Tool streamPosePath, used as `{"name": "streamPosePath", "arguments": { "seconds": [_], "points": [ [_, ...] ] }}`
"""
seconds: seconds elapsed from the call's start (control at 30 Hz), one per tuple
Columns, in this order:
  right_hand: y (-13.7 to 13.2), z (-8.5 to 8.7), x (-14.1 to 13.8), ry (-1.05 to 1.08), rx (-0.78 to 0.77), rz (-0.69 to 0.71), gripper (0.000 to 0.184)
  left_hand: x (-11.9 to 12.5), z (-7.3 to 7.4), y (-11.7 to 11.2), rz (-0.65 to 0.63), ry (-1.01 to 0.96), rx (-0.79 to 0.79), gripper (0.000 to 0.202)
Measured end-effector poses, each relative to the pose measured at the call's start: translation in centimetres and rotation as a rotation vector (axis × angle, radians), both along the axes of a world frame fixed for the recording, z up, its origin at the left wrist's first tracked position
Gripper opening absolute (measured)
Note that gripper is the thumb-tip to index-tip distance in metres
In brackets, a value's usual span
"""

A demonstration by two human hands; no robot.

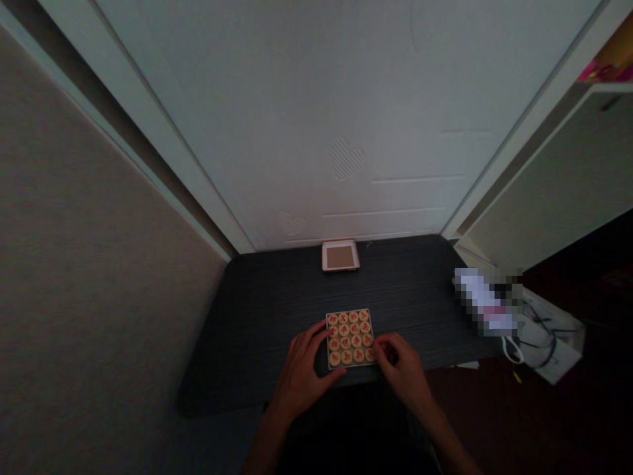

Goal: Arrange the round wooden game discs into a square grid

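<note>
A shallow square box (370,328) lies near the front edge of the dark table, filled with rows of round wooden Chinese chess pieces (345,342) that bear red characters. My left hand (305,366) curves round the box's left side, its fingertips on the left edge and its thumb along the front edge. At the front right corner, the bent fingers of my right hand (399,363) close on the corner chess piece (368,355) and partly cover it. Whether that piece is lifted, I cannot tell.
The dark table (257,316) backs onto a white panel (395,99) with embossed hearts. An upturned box lid (340,257) lies at the table's back edge. Off to the right are a blurred-out item (484,303) and a white bag (548,356) with cords.
</note>
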State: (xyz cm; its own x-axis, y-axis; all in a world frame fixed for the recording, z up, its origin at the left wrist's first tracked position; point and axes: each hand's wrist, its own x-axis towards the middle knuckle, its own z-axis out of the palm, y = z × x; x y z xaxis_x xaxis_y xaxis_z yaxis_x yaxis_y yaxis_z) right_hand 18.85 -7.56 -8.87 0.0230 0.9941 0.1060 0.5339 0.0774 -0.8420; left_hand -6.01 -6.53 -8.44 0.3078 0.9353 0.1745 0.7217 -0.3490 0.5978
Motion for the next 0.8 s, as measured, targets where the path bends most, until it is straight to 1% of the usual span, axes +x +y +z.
{"name": "streamPosePath", "arguments": {
  "seconds": [0.17, 0.3, 0.53, 0.8],
  "points": [
    [0.62, 0.23, 0.26, 0.005, 0.057, 0.021, 0.024, 0.03, -0.06, 0.00, 0.006, 0.000, 0.003, 0.069],
    [0.79, 0.07, 0.26, 0.012, 0.056, 0.063, 0.027, 0.03, 0.00, 0.03, 0.004, 0.007, -0.001, 0.069],
    [0.66, -0.60, 0.26, 0.009, 0.067, 0.076, 0.024, 0.05, -0.05, 0.03, -0.001, 0.020, -0.001, 0.068],
    [0.55, -0.36, 0.36, 0.015, 0.049, 0.070, 0.024, 0.25, 0.36, 0.02, 0.003, 0.013, 0.004, 0.056]
  ]
}}
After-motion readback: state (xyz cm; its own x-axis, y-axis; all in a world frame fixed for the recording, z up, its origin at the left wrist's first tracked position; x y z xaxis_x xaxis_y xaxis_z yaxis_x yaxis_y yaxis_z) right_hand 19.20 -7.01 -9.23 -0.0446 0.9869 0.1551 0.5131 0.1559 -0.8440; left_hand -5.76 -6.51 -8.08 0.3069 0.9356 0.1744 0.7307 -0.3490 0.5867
